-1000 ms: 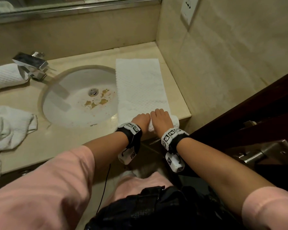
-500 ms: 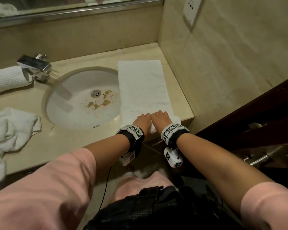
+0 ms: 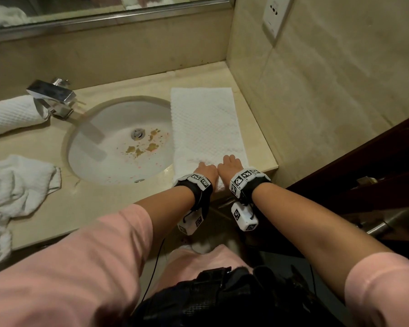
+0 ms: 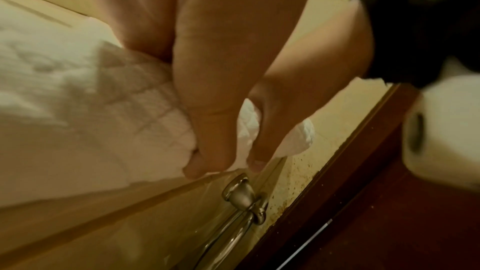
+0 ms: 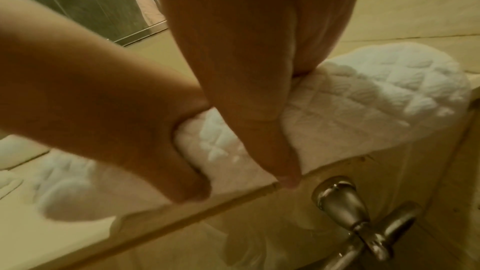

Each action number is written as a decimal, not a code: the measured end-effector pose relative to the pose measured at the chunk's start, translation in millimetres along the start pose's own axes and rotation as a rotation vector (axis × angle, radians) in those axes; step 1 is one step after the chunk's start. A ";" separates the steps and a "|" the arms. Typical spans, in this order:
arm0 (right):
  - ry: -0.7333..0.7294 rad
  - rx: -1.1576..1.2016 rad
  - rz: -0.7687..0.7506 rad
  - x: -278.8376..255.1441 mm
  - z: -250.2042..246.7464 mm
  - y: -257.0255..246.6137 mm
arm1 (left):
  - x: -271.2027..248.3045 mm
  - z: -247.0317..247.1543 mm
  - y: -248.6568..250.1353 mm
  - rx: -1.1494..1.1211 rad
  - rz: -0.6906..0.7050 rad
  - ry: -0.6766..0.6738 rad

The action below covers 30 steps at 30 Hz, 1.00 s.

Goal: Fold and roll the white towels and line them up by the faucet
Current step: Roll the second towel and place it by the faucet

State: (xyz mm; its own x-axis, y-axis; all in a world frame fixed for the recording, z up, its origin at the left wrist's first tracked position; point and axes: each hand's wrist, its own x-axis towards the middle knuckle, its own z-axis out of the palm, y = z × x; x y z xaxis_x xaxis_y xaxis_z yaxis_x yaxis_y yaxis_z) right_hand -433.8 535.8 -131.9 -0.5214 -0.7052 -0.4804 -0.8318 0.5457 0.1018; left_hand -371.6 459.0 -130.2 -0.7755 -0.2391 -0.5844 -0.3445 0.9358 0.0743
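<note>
While the folded towel [image 3: 206,123] lies on the bench [image 3: 137,86], I note left hand [image 3: 207,172] and right hand [image 3: 230,165] fingers curled, gripping its rolled near end.

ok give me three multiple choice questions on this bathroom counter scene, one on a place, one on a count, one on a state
1. Where does the folded towel lie?
A. left of the faucet
B. on the counter right of the sink
C. inside the sink

2. How many white towels are on the counter?
A. one
B. three
C. five

3. What state is the towel under the hands in?
A. fully rolled
B. crumpled in a heap
C. rolled at its near end, flat beyond

Answers:
1 B: it lies between the sink and the side wall.
2 B: the folded towel, a rolled towel by the faucet and a crumpled towel.
3 C: the left hand and right hand grip a roll at the counter's front edge.
</note>
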 end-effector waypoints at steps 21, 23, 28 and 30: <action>-0.015 0.104 0.063 5.5 1.6 -10.4 | -4.5 2.4 -8.4 0.038 0.036 0.114; -0.061 0.070 0.054 13.4 -3.6 -8.8 | -6.4 10.9 -5.9 0.041 -0.042 0.159; -0.123 -0.008 0.035 21.6 -11.0 -9.4 | -1.7 16.7 -5.8 0.098 -0.084 0.222; -0.078 -0.008 0.042 19.9 -10.4 -9.9 | 4.1 14.7 -10.1 0.086 -0.064 0.202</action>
State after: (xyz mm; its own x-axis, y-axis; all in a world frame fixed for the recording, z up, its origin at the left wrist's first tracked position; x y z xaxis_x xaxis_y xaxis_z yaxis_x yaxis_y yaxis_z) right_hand -437.9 511.7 -133.4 -0.5398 -0.6439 -0.5422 -0.8112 0.5700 0.1306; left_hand -363.5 452.3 -145.3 -0.8466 -0.3378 -0.4113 -0.3570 0.9336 -0.0318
